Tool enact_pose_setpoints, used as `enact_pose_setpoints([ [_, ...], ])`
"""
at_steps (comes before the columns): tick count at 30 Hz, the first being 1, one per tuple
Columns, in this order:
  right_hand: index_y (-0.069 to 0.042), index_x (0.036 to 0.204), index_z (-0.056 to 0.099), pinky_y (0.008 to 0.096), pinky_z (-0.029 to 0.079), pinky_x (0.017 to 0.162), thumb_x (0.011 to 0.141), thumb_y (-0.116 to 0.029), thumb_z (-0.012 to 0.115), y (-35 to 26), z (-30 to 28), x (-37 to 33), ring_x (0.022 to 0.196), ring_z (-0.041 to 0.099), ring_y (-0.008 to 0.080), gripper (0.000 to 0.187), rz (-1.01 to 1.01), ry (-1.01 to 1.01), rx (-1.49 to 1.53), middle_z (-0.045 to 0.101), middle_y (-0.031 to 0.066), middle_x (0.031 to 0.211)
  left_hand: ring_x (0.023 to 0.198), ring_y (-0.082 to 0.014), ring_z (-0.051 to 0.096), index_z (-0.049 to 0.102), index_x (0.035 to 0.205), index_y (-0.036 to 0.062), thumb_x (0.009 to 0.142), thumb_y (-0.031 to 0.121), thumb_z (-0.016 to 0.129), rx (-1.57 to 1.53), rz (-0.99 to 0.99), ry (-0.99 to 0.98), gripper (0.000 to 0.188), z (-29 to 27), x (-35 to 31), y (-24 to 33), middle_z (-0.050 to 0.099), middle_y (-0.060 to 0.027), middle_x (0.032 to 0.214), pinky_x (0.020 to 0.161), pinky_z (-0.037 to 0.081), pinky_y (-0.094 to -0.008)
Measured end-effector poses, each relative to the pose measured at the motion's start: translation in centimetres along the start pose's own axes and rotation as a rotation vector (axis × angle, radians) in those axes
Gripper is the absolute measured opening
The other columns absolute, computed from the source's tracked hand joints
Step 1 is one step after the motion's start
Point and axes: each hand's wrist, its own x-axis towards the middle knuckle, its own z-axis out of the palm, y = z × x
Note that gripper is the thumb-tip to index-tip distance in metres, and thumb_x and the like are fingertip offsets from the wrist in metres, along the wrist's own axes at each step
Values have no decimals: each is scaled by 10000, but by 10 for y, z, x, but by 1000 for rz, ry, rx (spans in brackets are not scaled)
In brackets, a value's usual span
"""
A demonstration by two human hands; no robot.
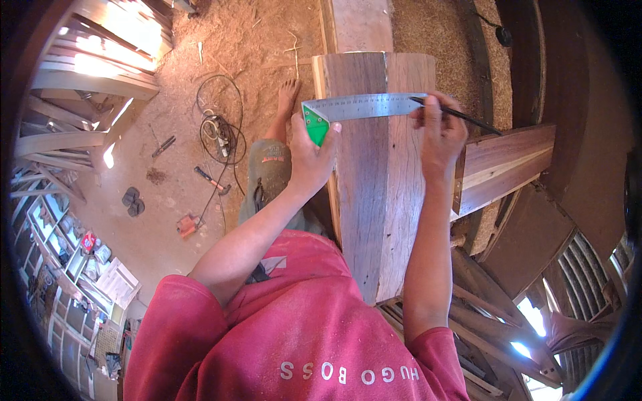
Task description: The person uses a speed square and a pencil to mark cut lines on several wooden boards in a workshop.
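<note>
The square [368, 107] already lay across the board [361, 200], its green handle [316, 128] gripped in the closed left hand [311, 159], while the right hand [442, 137] pinched a pencil [480, 124] near the square's right end, and from where I stood no drawn line showed yet.

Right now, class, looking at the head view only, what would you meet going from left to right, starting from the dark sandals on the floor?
Dark sandals → coiled cord → bare foot → left hand → metal ruler → right hand → short wooden board
</note>
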Motion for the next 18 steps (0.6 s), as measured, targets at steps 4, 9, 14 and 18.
enact_pose_setpoints([
  [4,-4,1033,683,247,531,622,985,-203,692,-16,51,-10,729,691,118,205,139,-153,146,694,50,815,972,-226,612,450,1185,-13,970,175,678,-32,-5,23,365,1,0,-7,612,-141,1031,860,489,-385],
  [9,10,987,680,277,545,629,965,-168,705,-8,83,-7,711,702,133,180,89,-255,107,710,78,784,977,-274,611,438,1194,-15,972,236,693,95,13,23,421,2,0,-10,607,-173,1030,855,483,-414],
  [14,5,967,679,293,546,630,961,-153,702,-8,87,-7,697,703,140,160,75,-307,36,717,99,749,985,-276,616,437,1198,-2,969,235,699,-2,-25,7,421,0,-1,-9,614,-173,1041,861,486,-416],
  [18,3,970,680,323,550,644,953,-173,711,-3,88,-8,697,711,180,180,48,-315,4,720,123,762,977,-284,628,436,1205,3,966,222,703,-14,-15,11,420,1,0,-9,629,-175,1034,857,492,-417],
])
